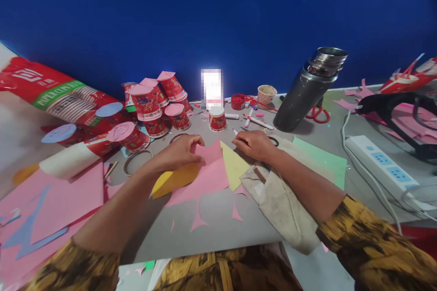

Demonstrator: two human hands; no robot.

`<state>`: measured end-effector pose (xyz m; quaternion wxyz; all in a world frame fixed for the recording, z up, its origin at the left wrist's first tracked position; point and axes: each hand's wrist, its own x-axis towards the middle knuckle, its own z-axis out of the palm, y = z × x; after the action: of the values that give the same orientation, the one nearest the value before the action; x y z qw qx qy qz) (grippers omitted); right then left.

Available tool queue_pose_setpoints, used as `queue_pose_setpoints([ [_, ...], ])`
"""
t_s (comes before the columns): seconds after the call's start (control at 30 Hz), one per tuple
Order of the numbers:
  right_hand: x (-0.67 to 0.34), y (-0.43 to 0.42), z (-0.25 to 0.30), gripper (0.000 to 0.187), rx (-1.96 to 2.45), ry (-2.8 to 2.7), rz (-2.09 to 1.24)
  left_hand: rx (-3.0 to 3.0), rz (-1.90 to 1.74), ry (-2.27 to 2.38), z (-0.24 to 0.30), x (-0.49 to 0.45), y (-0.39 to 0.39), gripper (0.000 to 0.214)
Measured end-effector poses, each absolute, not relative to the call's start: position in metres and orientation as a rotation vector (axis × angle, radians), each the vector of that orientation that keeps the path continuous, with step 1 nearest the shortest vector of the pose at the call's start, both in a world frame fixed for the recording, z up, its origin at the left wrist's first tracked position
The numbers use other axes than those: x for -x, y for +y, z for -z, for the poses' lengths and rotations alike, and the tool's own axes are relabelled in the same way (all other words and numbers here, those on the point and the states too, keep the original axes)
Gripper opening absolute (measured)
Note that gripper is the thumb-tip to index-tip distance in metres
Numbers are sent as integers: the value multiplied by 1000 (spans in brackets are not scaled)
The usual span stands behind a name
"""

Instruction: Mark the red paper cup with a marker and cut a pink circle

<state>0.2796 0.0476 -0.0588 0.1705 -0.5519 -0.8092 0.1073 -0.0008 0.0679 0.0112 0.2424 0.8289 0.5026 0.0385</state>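
Observation:
My left hand [182, 151] is at the upper left edge of a sheet of pink paper [215, 173], with thumb and fingers closed on it. Partly under that sheet and beside my left wrist lies yellow paper [175, 179]. A pale yellow sheet [233, 167] pokes out from the pink one on the right. My right hand [255, 145] rests on the table with its fingers curled; what they hold, if anything, is hidden. Below my right forearm is a beige cloth pouch [283, 209]. Pink offcuts [198, 218] lie near the sheet.
Red paper cups [146, 102], several topped with paper discs, are stacked at the left beside a cup bag [64, 91]. A dark flask [307, 93], red-handled scissors [318, 114], markers [257, 121] and one cup [217, 120] stand or lie ahead. A power strip [389, 168] is at the right.

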Motion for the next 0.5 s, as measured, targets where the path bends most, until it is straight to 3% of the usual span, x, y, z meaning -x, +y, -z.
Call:
queue_pose_setpoints([
  [0.13,-279,48,59,27,1561,-2304,-294,-2438,-357,1531,6,2,62,60],
  [0.27,-277,47,60,25,1552,-2315,-336,-2627,-609,1552,18,20,14,44],
  [0.43,-273,43,54,24,1546,-2378,-379,-2661,-500,1301,46,20,-40,46],
  [0.5,-269,39,49,24,1581,-2428,-359,-2659,-502,1328,55,12,-47,34],
])
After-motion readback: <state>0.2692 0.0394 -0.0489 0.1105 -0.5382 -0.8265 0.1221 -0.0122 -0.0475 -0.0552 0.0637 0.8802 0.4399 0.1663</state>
